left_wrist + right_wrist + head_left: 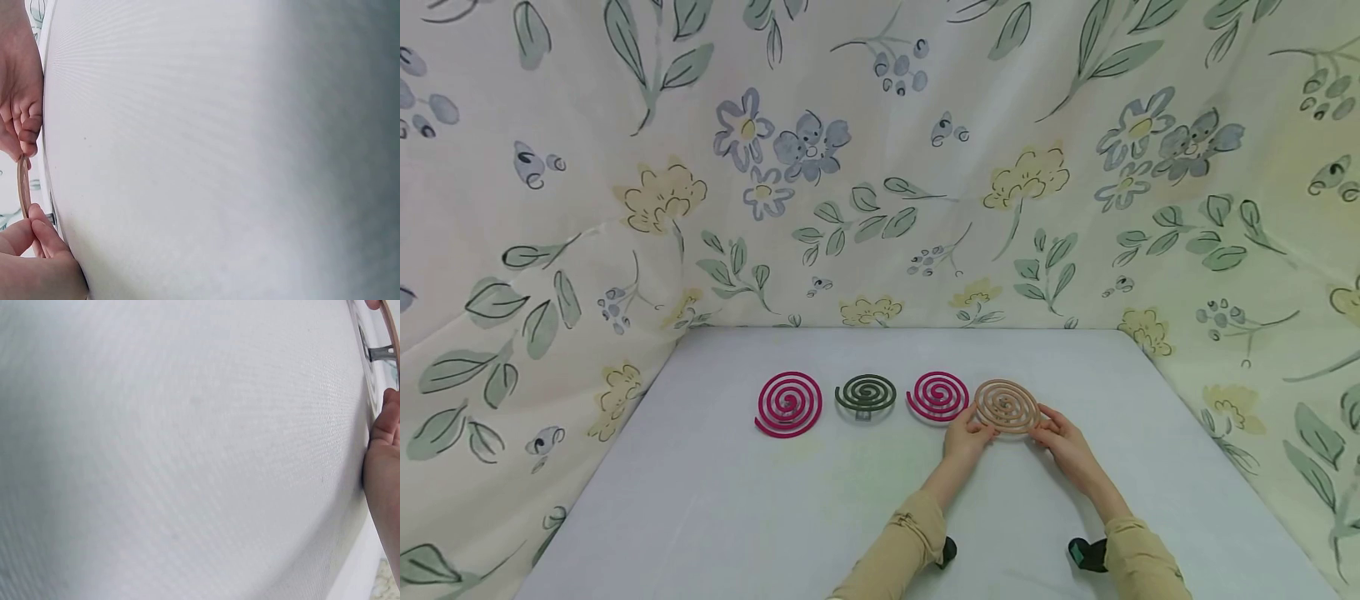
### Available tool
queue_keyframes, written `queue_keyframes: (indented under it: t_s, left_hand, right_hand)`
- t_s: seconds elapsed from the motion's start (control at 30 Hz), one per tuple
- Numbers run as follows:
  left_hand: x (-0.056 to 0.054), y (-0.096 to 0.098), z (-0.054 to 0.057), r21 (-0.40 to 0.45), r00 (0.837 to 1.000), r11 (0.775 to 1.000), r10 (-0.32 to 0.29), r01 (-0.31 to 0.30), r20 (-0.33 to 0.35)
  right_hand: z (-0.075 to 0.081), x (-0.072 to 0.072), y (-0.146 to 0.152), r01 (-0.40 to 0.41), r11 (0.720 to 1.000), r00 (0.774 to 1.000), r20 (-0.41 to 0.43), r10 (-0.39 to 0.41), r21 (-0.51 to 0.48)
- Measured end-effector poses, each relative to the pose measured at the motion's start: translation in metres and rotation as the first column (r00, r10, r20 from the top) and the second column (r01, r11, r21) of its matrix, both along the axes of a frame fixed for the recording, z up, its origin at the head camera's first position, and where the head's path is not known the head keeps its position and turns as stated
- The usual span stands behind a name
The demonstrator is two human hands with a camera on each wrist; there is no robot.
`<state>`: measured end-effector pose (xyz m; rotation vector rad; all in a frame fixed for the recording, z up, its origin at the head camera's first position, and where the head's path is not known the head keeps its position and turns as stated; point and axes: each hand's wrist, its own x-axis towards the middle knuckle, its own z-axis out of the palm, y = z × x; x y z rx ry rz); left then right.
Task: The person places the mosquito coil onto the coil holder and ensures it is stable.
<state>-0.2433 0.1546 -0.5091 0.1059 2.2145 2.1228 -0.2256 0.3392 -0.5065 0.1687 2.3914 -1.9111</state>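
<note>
Both hands pinch the edge of a tan mosquito coil (1004, 403), one on each side. My left hand (964, 439) holds its left edge, thumb and fingertips on the rim. On the opposite edge are the fingers of my right hand (1067, 443). Seen edge-on in the left wrist view, the coil (24, 187) spans the space from one hand to the other. A small metal stand (381, 354) rises from the table beneath the coil in the right wrist view. Just left of the left hand lies a pink coil (937, 397).
Further left in the row are a dark green coil (867, 392) on a small metal stand (863, 415) and another pink coil (788, 405). All are on a white table (760, 517). Floral cloth (880, 167) hangs behind and at the sides.
</note>
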Motion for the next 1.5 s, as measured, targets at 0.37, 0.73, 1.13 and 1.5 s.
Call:
queue_keyframes:
  t_s: [0.37,0.73,1.13,1.5]
  left_hand:
    - [0.0002,-0.0011,-0.0003,0.001,1.000,1.000,-0.002,0.002,-0.002]
    - [-0.0004,0.0001,-0.0004,0.002,1.000,1.000,0.002,-0.002,-0.002]
    - [-0.0015,0.0007,-0.0010,0.018,1.000,1.000,0.004,-0.004,-0.002]
    - [-0.0012,0.0014,-0.0003,0.008,1.000,1.000,0.011,-0.011,0.005]
  right_hand:
    - [0.0003,-0.0013,0.0001,0.005,1.000,1.000,0.010,-0.005,0.030]
    - [0.0011,0.0004,-0.0011,0.022,1.000,1.000,0.013,-0.023,0.022]
    - [-0.0021,-0.0006,-0.0007,0.026,1.000,1.000,-0.014,-0.026,-0.012]
    - [-0.0012,-0.0013,0.0015,0.038,0.999,0.999,0.017,-0.038,0.010]
